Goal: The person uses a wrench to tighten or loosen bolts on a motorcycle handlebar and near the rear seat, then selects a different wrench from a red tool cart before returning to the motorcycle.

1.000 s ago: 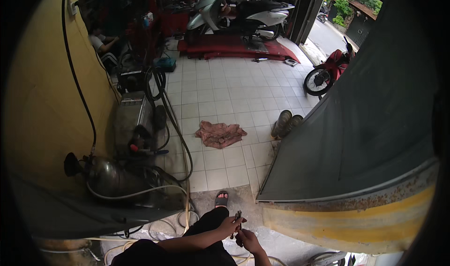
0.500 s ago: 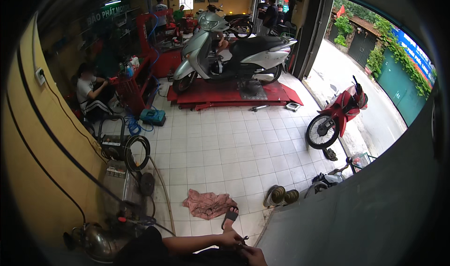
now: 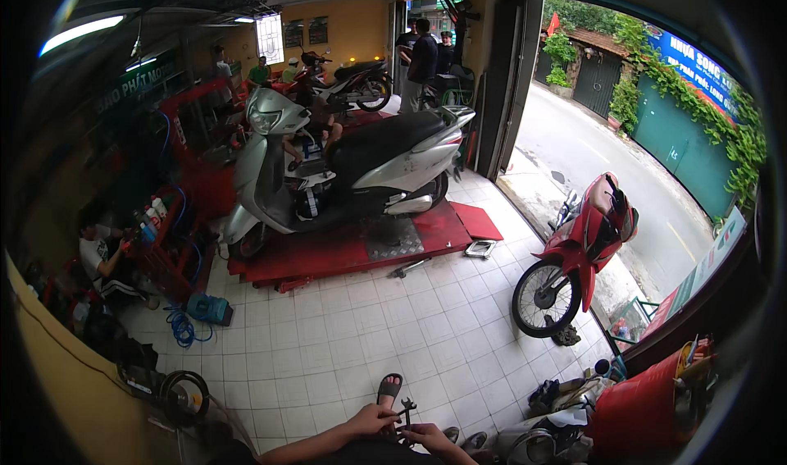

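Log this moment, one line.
left hand: at open-end wrench | right hand: at wrench's lower part | individual grips: unclear | ahead: silver scooter on red lift | front right: red motorbike

Bare hands [image 3: 374, 420] and forearms [image 3: 316, 446], dark clothing [image 3: 373, 453], dark open-toed sandal [image 3: 389, 389]

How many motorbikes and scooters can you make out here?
3 clearly: a silver scooter on a red lift, a red motorbike to its right, and another motorbike farther back, behind the scooter. More may be hidden back there.
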The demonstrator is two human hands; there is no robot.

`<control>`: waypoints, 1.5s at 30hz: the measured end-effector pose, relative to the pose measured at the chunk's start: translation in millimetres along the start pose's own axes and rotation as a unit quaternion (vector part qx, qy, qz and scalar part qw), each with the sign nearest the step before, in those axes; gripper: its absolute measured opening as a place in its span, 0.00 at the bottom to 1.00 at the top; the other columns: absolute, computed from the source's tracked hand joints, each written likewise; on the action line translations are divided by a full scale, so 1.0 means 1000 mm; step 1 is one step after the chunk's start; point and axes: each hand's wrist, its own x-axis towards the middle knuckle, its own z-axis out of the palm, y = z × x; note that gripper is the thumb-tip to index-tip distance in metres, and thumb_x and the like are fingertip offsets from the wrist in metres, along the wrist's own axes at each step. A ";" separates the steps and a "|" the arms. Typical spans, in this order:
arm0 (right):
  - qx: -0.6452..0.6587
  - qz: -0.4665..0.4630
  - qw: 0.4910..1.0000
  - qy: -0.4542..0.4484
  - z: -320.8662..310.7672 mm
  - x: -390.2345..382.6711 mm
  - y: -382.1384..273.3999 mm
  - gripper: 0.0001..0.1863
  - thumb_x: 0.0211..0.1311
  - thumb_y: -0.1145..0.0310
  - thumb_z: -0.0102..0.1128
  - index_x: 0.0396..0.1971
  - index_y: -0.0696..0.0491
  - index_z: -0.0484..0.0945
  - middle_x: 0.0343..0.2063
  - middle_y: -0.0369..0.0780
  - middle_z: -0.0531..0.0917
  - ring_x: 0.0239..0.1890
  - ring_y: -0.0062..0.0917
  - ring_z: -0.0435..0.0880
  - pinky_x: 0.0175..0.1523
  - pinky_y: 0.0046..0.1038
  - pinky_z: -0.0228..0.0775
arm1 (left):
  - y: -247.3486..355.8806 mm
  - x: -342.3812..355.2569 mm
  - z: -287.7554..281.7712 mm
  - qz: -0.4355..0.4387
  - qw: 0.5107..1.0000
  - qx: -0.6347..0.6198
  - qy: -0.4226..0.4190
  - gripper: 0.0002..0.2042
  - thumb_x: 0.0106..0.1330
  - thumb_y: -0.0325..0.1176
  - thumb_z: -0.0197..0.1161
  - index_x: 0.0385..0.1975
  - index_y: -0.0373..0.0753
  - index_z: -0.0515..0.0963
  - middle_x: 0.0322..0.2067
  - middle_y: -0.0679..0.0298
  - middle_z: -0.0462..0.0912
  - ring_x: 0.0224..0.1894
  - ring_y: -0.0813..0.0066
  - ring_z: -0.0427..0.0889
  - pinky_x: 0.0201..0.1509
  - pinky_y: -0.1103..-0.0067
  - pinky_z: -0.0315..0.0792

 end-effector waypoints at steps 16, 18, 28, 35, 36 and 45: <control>0.131 -0.089 0.969 0.192 -0.503 0.173 -0.287 0.16 0.61 0.70 0.64 0.48 0.59 0.79 0.40 0.35 0.84 0.40 0.18 0.81 0.47 0.21 0.73 | 0.358 0.606 -0.044 0.008 0.958 0.203 -0.201 0.12 0.65 0.36 0.58 0.28 0.34 0.83 0.15 0.71 0.74 0.19 0.85 0.69 0.25 0.81 0.64; 0.128 -0.097 0.967 0.195 -0.574 0.198 -0.319 0.15 0.60 0.72 0.64 0.47 0.59 0.80 0.38 0.33 0.84 0.39 0.16 0.80 0.47 0.20 0.72 | 0.392 0.679 -0.040 0.007 0.958 0.210 -0.196 0.12 0.65 0.37 0.59 0.28 0.35 0.83 0.15 0.71 0.75 0.19 0.85 0.69 0.25 0.81 0.64; 0.178 -0.077 0.961 0.196 -0.929 0.286 -0.474 0.14 0.59 0.78 0.63 0.45 0.64 0.79 0.36 0.41 0.85 0.38 0.23 0.84 0.45 0.25 0.77 | 0.546 1.016 -0.026 0.063 0.974 0.171 -0.137 0.13 0.63 0.38 0.61 0.28 0.34 0.83 0.18 0.64 0.81 0.21 0.78 0.79 0.29 0.77 0.72; 0.240 -0.093 0.852 0.456 -1.252 0.369 -0.491 0.10 0.58 0.80 0.61 0.41 0.61 0.78 0.28 0.38 0.83 0.26 0.26 0.82 0.34 0.29 0.78 | 0.675 1.303 -0.069 0.067 0.981 0.161 -0.089 0.13 0.65 0.39 0.59 0.28 0.37 0.83 0.18 0.66 0.80 0.21 0.78 0.78 0.29 0.77 0.71; 0.266 -0.113 0.815 0.503 -1.298 0.369 -0.471 0.09 0.58 0.81 0.60 0.40 0.59 0.78 0.26 0.37 0.82 0.24 0.26 0.81 0.32 0.30 0.77 | 0.710 1.332 -0.077 0.040 0.987 0.141 -0.067 0.13 0.65 0.40 0.59 0.28 0.38 0.83 0.17 0.67 0.80 0.21 0.79 0.77 0.29 0.77 0.71; 0.332 0.118 0.774 0.526 -1.499 0.489 -0.609 0.08 0.60 0.79 0.56 0.40 0.59 0.77 0.31 0.41 0.81 0.28 0.28 0.81 0.36 0.32 0.79 | 0.837 1.545 -0.254 0.060 0.997 -0.036 0.036 0.11 0.68 0.37 0.57 0.38 0.36 0.79 0.18 0.73 0.72 0.21 0.87 0.67 0.25 0.83 0.63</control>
